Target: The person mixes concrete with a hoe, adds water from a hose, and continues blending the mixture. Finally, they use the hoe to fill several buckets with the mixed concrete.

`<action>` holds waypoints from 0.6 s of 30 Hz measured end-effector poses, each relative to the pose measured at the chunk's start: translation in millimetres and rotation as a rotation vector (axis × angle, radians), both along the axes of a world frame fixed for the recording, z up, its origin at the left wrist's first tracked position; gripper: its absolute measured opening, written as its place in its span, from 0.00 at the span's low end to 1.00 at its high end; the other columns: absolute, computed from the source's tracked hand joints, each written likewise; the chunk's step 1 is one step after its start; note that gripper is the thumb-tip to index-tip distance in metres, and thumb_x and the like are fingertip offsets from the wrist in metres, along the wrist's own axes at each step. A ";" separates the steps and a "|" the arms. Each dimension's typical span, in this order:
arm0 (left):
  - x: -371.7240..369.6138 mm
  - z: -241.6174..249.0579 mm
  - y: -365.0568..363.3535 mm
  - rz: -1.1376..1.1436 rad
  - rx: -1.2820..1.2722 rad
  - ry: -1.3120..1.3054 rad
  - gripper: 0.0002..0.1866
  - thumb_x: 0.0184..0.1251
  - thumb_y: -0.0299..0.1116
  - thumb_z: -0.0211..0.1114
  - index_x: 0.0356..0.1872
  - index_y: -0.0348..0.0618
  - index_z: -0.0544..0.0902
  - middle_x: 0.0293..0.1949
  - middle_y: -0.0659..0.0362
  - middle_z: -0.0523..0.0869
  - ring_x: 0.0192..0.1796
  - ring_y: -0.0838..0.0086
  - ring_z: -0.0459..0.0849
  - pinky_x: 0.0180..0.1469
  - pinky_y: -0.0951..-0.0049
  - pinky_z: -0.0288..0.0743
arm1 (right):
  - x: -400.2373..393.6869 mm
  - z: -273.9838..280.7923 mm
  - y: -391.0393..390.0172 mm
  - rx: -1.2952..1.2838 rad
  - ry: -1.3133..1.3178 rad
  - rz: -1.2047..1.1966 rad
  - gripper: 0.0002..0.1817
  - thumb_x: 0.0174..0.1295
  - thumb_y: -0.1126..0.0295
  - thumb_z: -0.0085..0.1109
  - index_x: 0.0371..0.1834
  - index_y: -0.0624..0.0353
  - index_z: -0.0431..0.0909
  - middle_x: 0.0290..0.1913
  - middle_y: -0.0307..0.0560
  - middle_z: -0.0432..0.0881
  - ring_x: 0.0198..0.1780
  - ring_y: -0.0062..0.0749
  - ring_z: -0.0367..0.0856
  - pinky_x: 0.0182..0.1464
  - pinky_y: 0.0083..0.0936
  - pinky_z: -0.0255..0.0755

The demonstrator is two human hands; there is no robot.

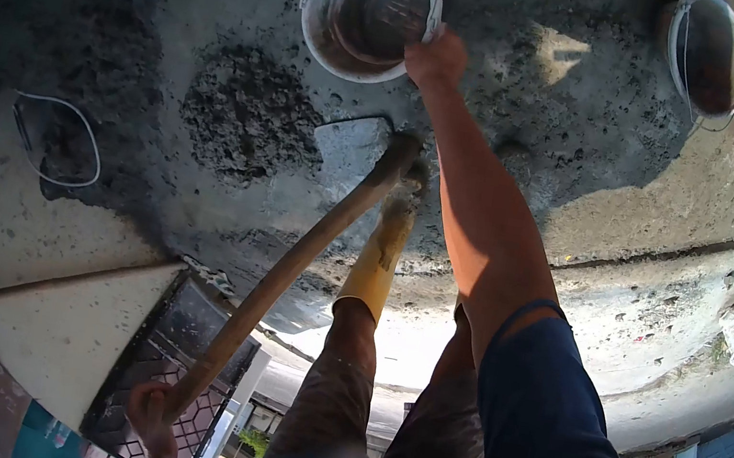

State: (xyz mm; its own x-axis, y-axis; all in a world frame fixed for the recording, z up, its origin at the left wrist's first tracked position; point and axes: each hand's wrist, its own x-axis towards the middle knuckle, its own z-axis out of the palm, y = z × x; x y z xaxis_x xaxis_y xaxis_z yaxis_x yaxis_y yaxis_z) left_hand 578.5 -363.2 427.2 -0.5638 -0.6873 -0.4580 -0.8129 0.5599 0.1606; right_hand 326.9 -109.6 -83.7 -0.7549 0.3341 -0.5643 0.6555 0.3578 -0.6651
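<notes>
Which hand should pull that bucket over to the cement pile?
Right, probably. The right hand holds the bucket by its rim, near the cement pile. The left hand is far back, closed round the hoe handle.

- Right hand (436,56): arm fully extended away from the body, forearm bare, upper arm in a dark blue sleeve. Fingers curled closed over a rim; knuckles face the camera.
- Left hand (153,407): low at the frame's bottom left, close to the body. Fingers wrapped shut round the end of a long shaft; wrist bent; forearm mostly out of view.
- Hands well apart.
- Legs visible between the arms, one in a yellow boot.
</notes>
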 end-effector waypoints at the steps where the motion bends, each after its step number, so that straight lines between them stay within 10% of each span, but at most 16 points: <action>1: 6.8 1.4 -7.6 0.007 -0.009 -0.016 0.15 0.67 0.42 0.60 0.35 0.37 0.78 0.33 0.57 0.78 0.39 0.72 0.76 0.42 0.71 0.69 | -13.8 -11.6 -11.3 -0.004 0.000 0.015 0.18 0.42 0.67 0.66 0.38 0.62 0.78 0.38 0.60 0.83 0.43 0.53 0.83 0.45 0.37 0.77; 3: 10.0 -0.1 -9.4 -0.020 -0.030 -0.019 0.15 0.67 0.42 0.61 0.35 0.37 0.78 0.33 0.57 0.78 0.38 0.72 0.75 0.42 0.70 0.69 | -28.6 -37.0 -29.3 -0.344 0.051 -0.004 0.19 0.44 0.65 0.68 0.39 0.62 0.78 0.37 0.58 0.83 0.42 0.50 0.84 0.45 0.35 0.77; 9: 18.4 0.9 -20.2 -0.004 0.010 -0.070 0.11 0.63 0.37 0.58 0.33 0.39 0.79 0.33 0.59 0.78 0.38 0.73 0.75 0.43 0.70 0.68 | 34.0 -67.3 60.2 -0.308 -0.119 -0.031 0.34 0.52 0.62 0.69 0.62 0.61 0.69 0.47 0.56 0.83 0.40 0.41 0.86 0.40 0.31 0.80; 12: 3.1 1.3 -12.3 -0.003 0.010 -0.091 0.10 0.64 0.36 0.57 0.33 0.39 0.79 0.32 0.60 0.77 0.38 0.74 0.74 0.43 0.72 0.67 | 61.5 -23.9 167.5 -0.537 -0.310 -0.565 0.34 0.61 0.60 0.64 0.67 0.59 0.62 0.61 0.54 0.74 0.41 0.46 0.85 0.37 0.39 0.80; 18: -1.9 4.8 0.4 0.051 -0.031 -0.022 0.09 0.65 0.35 0.60 0.35 0.38 0.79 0.33 0.60 0.79 0.38 0.74 0.75 0.44 0.71 0.68 | 42.3 7.7 330.9 -0.854 0.164 -1.247 0.61 0.54 0.29 0.52 0.75 0.53 0.27 0.74 0.60 0.51 0.68 0.56 0.63 0.67 0.51 0.57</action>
